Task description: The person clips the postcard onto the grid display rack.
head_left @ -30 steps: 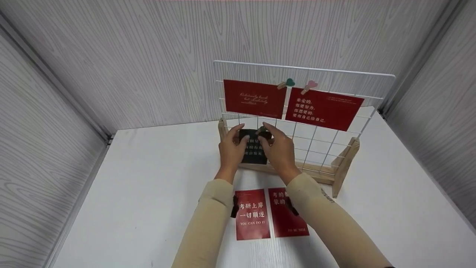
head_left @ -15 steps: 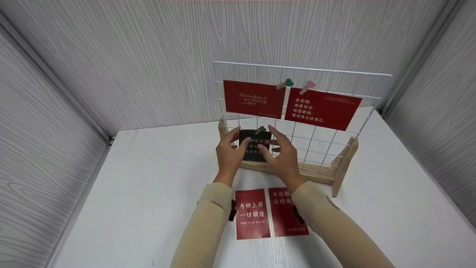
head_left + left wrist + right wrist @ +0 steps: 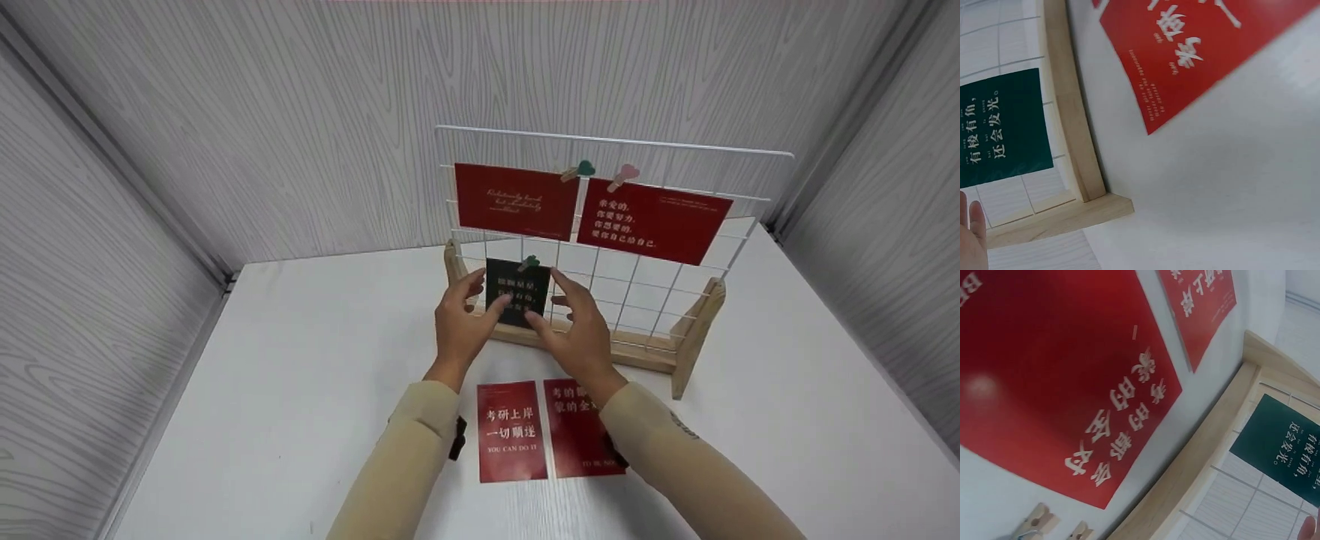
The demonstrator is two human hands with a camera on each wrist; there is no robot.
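Observation:
A small dark green card (image 3: 514, 274) with white characters hangs on the white wire grid (image 3: 622, 292), under a clothespin with a green top (image 3: 531, 262) at its upper edge. Beside the card's left edge is my left hand (image 3: 463, 322), fingers spread and thumb in front of the card. My right hand (image 3: 581, 330) stands at the right edge, its fingers loosely bent and apart from the thumb. Neither hand grips the card. Both wrist views show the green card (image 3: 1010, 124) flat against the wires; only fingertips (image 3: 1307, 529) appear in the right one.
Two red cards (image 3: 514, 202) (image 3: 652, 221) hang higher on the grid by heart-topped clothespins (image 3: 625, 174). A wooden stand (image 3: 694, 337) supports the grid. Two more red cards (image 3: 512, 465) (image 3: 581, 439) lie on the white table (image 3: 315, 375). Wooden clothespins (image 3: 1036, 520) lie near one of them.
The right fingers have come away from the green-topped clothespin and moved right and down. The left hand has drawn slightly outward. More of the green card shows, and it stays on the grid.

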